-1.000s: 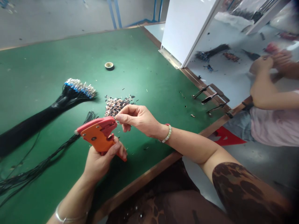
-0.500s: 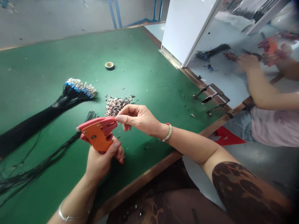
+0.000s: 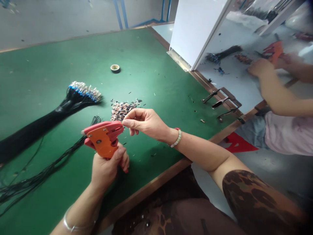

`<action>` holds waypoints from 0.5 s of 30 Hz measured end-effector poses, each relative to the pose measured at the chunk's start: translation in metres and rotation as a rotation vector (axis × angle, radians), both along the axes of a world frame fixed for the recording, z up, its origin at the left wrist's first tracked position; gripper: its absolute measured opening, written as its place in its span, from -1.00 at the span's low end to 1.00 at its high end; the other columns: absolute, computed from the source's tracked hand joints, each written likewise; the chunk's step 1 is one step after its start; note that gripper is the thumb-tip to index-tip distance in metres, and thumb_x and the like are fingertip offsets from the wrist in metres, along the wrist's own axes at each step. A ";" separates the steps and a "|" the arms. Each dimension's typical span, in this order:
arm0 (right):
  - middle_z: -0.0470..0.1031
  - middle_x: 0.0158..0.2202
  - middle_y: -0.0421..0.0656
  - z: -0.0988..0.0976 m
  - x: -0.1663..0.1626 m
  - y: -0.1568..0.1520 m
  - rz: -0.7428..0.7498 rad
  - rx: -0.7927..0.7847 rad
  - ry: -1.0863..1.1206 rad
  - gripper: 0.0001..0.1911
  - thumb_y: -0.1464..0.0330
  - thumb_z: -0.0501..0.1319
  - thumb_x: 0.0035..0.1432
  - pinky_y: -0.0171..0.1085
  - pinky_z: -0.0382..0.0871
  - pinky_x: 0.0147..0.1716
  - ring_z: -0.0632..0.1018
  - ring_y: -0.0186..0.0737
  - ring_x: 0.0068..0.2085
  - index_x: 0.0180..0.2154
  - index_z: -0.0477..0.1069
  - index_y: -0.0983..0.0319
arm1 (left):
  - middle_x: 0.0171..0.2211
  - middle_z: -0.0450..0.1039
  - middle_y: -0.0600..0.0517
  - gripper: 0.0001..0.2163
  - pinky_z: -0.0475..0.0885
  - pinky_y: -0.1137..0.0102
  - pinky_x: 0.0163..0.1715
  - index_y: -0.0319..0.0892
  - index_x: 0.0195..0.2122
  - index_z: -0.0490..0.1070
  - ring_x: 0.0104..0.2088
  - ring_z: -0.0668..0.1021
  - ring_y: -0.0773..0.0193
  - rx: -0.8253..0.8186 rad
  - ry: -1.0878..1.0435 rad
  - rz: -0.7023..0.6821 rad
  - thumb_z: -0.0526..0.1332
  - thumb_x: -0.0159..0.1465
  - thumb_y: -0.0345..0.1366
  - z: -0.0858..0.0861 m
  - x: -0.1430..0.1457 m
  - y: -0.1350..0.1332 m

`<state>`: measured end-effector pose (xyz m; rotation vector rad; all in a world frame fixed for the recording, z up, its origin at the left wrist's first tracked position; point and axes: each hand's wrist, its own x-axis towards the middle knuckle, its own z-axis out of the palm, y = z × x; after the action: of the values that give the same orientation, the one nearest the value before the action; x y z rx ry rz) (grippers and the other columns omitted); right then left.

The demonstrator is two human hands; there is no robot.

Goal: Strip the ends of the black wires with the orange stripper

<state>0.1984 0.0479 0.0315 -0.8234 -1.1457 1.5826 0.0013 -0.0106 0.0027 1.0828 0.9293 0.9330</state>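
My left hand (image 3: 107,171) is shut around the handles of an orange and red hand crimping tool (image 3: 102,138), whose head points up and left. My right hand (image 3: 144,122) reaches in from the right, its thumb and forefinger pinched together against the tool's jaw. Anything between those fingertips is too thin to make out. Just behind the jaw lies a heap of short cut wires (image 3: 122,111) on the green table mat (image 3: 61,65). Left of my hands are a thick black wire bundle with metal terminals (image 3: 83,91) and loose black wires (image 3: 41,178).
A small tape roll (image 3: 115,68) stands on the mat. Metal brackets (image 3: 221,104) sit on the wooden table edge at right. Beyond a white panel (image 3: 195,29), a co-worker's hands (image 3: 269,62) work with an orange tool at a grey table.
My crimping tool has tilted to a more level position, with my right fingertips staying at its jaw. The co-worker's hands have moved, and their orange tool now shows clearly.
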 end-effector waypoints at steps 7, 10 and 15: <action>0.49 -0.51 -0.29 0.000 -0.001 -0.001 0.001 0.021 0.001 -0.58 0.11 0.54 0.07 -0.41 0.37 -0.52 0.52 -0.44 -0.50 -0.31 0.48 0.28 | -0.67 0.27 0.19 -0.66 0.33 0.39 -0.66 -0.14 -0.46 0.30 -0.69 0.41 0.34 0.010 0.019 0.029 0.35 0.36 -0.12 0.001 0.002 -0.002; 0.49 -0.52 -0.29 -0.001 -0.001 -0.001 0.005 0.023 0.007 -0.58 0.11 0.54 0.07 -0.41 0.37 -0.52 0.52 -0.43 -0.50 -0.31 0.48 0.29 | -0.68 0.25 0.22 -0.66 0.31 0.40 -0.70 -0.13 -0.43 0.31 -0.71 0.38 0.34 -0.010 0.034 0.078 0.40 0.31 -0.11 0.005 0.005 -0.004; 0.49 -0.52 -0.31 0.000 -0.001 -0.001 0.011 0.027 0.010 -0.59 0.10 0.52 0.10 -0.42 0.37 -0.52 0.53 -0.44 -0.50 -0.30 0.48 0.28 | -0.69 0.23 0.23 -0.64 0.31 0.43 -0.72 -0.13 -0.43 0.30 -0.72 0.36 0.37 -0.026 0.039 0.100 0.44 0.27 -0.10 0.008 0.007 -0.006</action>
<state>0.1976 0.0466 0.0310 -0.7926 -1.1636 1.5750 0.0085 -0.0163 0.0109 1.0431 1.0329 0.9818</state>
